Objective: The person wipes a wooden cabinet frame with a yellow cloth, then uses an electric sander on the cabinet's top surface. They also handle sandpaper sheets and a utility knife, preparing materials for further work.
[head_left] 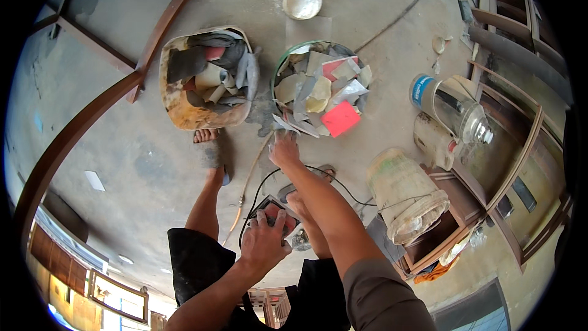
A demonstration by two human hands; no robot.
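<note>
Sander [271, 209]: under the left hand [263, 240], whose bent fingers wrap firmly round it.
Right hand [285, 149]: ahead of the sander, fingers close together at a pale sheet [283, 122]; I cannot tell whether they pinch it.
Bin [282, 62]: just beyond the right fingertips, heaped with scraps.
Red sheet [340, 118]: atop that heap, right of the fingers.
Tub [188, 115]: left of the right hand, also full.

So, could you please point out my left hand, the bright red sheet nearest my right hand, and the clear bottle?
Left hand [262, 240]: head view, back of the hand.
Bright red sheet [340, 119]: head view, middle of its face.
Clear bottle [452, 109]: head view, side of its body.
</note>
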